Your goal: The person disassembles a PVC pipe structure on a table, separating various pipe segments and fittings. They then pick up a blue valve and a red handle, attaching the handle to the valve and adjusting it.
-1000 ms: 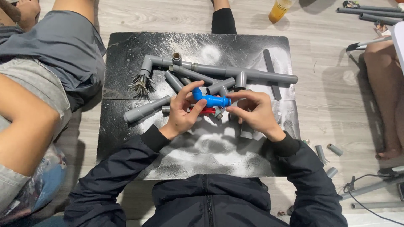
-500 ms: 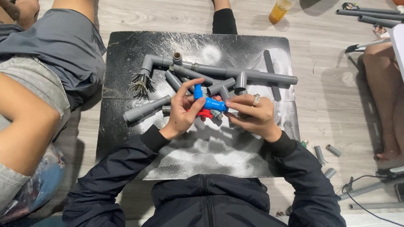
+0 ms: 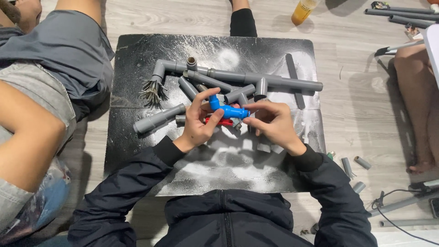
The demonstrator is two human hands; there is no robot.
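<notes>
As both hands (image 3: 238, 120) meet, blue fitting (image 3: 226, 110) between.

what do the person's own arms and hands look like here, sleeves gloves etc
Both arms are in long dark navy jacket sleeves with ribbed black cuffs. The jacket has a front zip. The left hand and right hand are bare, without gloves.

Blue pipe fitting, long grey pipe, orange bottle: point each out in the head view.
blue pipe fitting (image 3: 227, 110): head view, on its middle, between both hands.
long grey pipe (image 3: 274, 81): head view, mid-length of its straight run.
orange bottle (image 3: 303, 12): head view, on its body, top edge of frame.
</notes>
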